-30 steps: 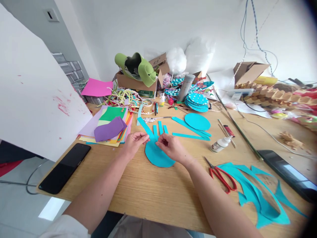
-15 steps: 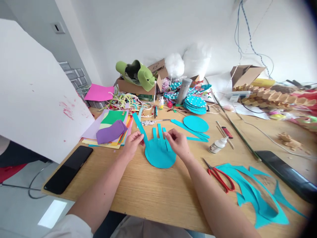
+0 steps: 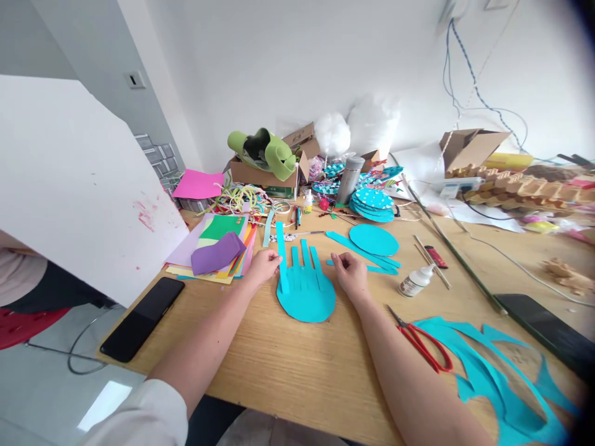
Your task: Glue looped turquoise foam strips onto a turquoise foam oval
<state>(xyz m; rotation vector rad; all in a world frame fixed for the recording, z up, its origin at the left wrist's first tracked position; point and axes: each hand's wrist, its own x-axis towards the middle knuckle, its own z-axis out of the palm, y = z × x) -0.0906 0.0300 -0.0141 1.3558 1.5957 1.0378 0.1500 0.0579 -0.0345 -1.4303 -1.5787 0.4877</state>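
Note:
On the table before me lies a round blue disc (image 3: 307, 302). Several narrow blue strips stand up from its upper part like fingers. My left hand (image 3: 266, 266) pinches the edge of the leftmost, longest strip (image 3: 281, 248), whose lower end rests on the disc. To the right of the disc is my right hand (image 3: 349, 274), its fingers curled together with nothing visible in them, apart from the strips. Behind it lie loose blue strips (image 3: 360, 249) and a second blue disc (image 3: 374, 240).
Red-handled scissors (image 3: 425, 344) and curved blue scraps (image 3: 493, 378) lie at the right, near a white glue bottle (image 3: 415, 282). Coloured sheets (image 3: 216, 248) and a black phone (image 3: 142, 319) are on the left. A grey flask (image 3: 349, 179) stands at the back.
The longest strip has swung from leaning left to nearly upright, with my left hand on it. My right hand has let go of the rightmost strip and moved right.

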